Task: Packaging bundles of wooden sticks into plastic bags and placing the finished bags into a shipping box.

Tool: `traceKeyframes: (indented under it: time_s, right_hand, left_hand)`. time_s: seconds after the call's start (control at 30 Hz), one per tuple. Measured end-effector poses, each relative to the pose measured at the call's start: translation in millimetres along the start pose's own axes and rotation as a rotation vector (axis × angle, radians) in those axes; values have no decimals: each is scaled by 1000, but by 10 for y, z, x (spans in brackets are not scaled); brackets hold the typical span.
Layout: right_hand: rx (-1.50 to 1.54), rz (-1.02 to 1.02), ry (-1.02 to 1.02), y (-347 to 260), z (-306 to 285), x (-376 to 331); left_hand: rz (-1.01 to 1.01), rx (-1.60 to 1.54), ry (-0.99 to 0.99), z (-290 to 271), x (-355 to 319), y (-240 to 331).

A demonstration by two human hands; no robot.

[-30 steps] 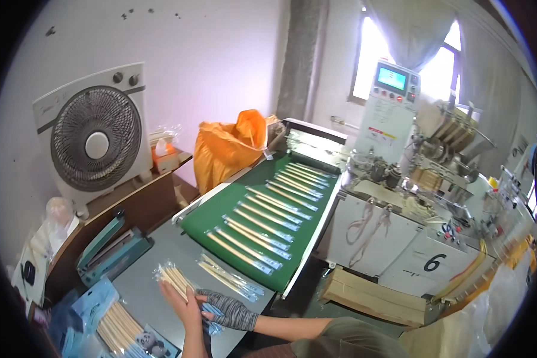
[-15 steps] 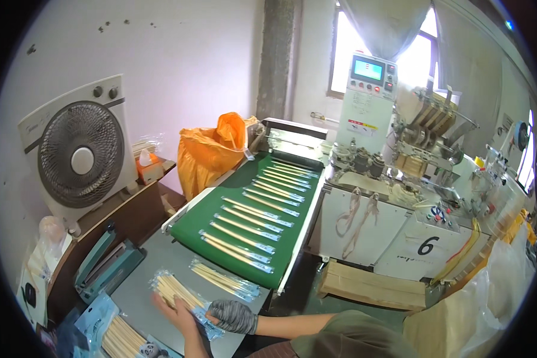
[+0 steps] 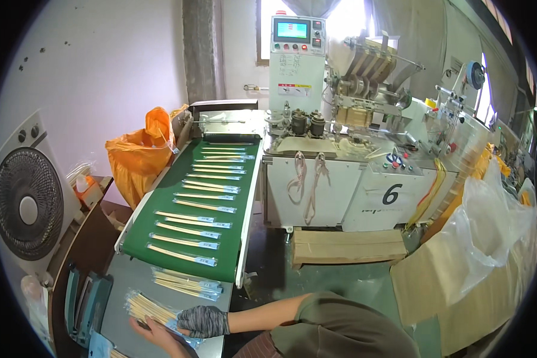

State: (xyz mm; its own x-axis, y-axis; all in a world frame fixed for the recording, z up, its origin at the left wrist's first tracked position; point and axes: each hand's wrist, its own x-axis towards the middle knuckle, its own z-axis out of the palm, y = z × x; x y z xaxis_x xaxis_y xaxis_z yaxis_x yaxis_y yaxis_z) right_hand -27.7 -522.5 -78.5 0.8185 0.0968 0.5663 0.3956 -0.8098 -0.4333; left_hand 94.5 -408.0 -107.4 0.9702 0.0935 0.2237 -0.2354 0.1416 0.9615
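Observation:
A bundle of clear-wrapped wooden chopstick packets [image 3: 148,306] lies on the grey metal table [image 3: 128,280] at the end of the conveyor. My left hand [image 3: 154,336], bare, grips the bundle's near end from below. My right hand [image 3: 203,321], in a grey patterned glove, presses on the same end from the right. A second loose stack of packets [image 3: 186,283] rests just beyond, near the belt's end. Part of the bundle is hidden under my hands.
The green conveyor belt [image 3: 161,203] carries several single packets toward me from the white packing machine [image 3: 340,179]. An orange bag [image 3: 138,156] and a fan [image 3: 27,209] stand left. Teal sealing tools [image 3: 83,301] lie left of the table. Cardboard and plastic bags stand on the right.
My head has turned right and up, so the machine fills more of the view. Both hands stay on the bundle, drawn slightly closer to me at the table's near edge.

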Motion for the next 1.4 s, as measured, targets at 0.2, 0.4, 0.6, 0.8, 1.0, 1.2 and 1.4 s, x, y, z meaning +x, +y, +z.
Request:
traceKeyframes:
  time_s: [0.2,0.4,0.6,0.8,1.0,1.2,1.4]
  right_hand:
    - [67,10,5,-33,-33,23]
    - [58,81,-60,-39,-2,44]
    - [45,51,-103,-76,30,81]
    - [82,27,-43,-112,25,77]
    - [25,-154,-200,-200,-19,3]
    - [27,-150,-283,-90,275,-58]
    - [-78,-219,-344,-198,96,-12]
  left_hand:
    - [-8,87,-13,-26,-33,126]
    - [-77,-40,1,38,-72,244]
    - [50,201,-36,-12,-30,87]
    - [419,583,-169,-163,61,-199]
    - [273,336,-108,-91,30,-88]
    - [311,560,-173,-32,-78,94]
    - [359,563,-184,-69,-60,32]
